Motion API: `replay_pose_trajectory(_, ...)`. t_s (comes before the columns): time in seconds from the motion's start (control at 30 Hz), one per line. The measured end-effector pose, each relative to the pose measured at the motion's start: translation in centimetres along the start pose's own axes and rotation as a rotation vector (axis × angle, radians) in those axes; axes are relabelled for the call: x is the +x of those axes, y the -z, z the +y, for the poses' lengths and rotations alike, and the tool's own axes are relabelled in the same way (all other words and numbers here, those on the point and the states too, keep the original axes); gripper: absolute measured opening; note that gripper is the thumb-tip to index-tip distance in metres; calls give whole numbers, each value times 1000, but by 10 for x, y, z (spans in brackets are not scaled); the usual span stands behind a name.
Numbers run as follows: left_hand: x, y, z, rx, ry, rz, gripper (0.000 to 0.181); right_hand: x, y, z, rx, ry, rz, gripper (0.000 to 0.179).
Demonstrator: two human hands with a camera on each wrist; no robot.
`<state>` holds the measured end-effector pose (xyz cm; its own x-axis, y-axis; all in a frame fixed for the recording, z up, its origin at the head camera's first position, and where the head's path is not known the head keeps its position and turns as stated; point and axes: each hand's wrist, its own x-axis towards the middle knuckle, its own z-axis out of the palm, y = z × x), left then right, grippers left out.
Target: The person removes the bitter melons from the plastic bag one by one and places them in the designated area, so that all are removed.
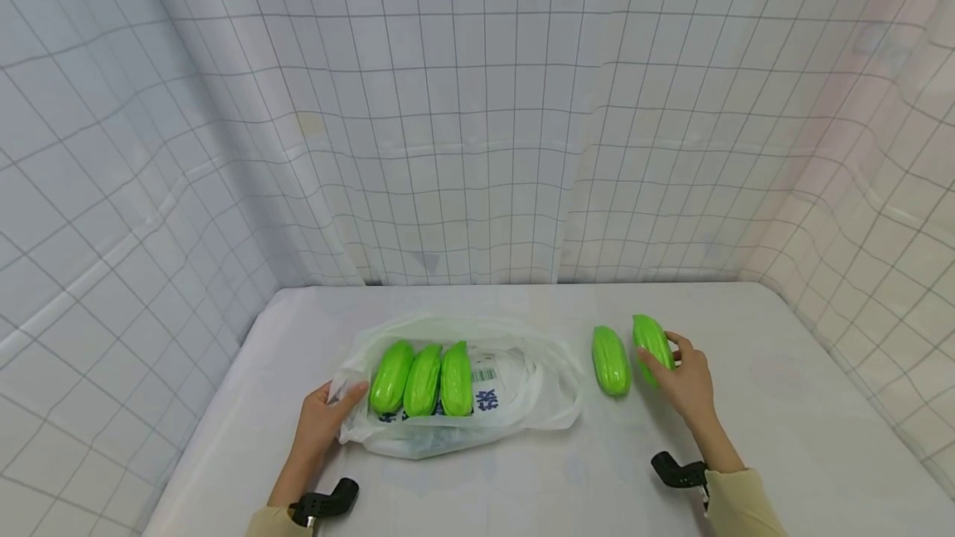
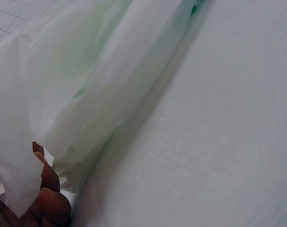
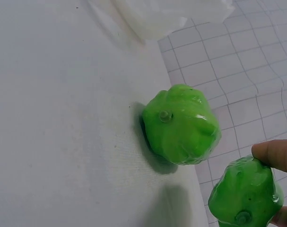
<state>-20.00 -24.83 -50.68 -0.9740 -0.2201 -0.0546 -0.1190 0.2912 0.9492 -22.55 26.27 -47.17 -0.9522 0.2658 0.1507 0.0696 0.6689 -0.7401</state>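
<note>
- Three green gourds point(image 1: 423, 378) already lie side by side inside the white plastic bag point(image 1: 537, 392), which sits on the tabletop point(image 1: 783, 404) in front of you.
- Two more are outside it, to the right of the bag: a loose gourd point(image 1: 611, 360) lying on the tabletop, and just beside it the held gourd point(image 1: 652, 343).
- By my reading, you are a little past halfway: three in, two to go, if the work is filling the bag. The pictures alone cannot rule out that you are emptying it instead.
- Your right hand point(image 1: 688, 384) has its grip closed around the held gourd, thumb on one side and fingers on the other. In the right wrist view, a fingertip point(image 3: 274, 154) presses its upper side; the gourd looks slightly lifted or tipped, but I cannot tell whether it has left the tabletop.
- Your left hand point(image 1: 321, 425) pinches the bag's left edge. In the left wrist view, the fingertips point(image 2: 51, 201) bunch the thin film, holding that side steady.
- The bag's mouth lies loose and wide, with the three gourds plainly showing through the opening.
- The loose gourd is untouched and close to your right hand, so it would be the last piece to deal with after the held one.
</note>
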Motion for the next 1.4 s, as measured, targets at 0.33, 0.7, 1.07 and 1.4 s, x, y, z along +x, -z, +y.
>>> replay_pose_trajectory(0.33, 3, 1, -2, 26, 16, -6, 62, -1, -3, 3, -14, -31, -9, 71)
replay_pose_trajectory(0.7, 1, 0, 0, 21, 20, -3, 62, -1, -5, 7, -36, -36, -28, 73)
replay_pose_trajectory(1.07, 2, 0, -2, 14, 27, -1, 61, -1, -6, 10, -60, -37, -62, 74)
replay_pose_trajectory(1.4, 0, 0, 1, 18, 29, -2, 62, -2, -8, 12, -58, -45, -78, 74)
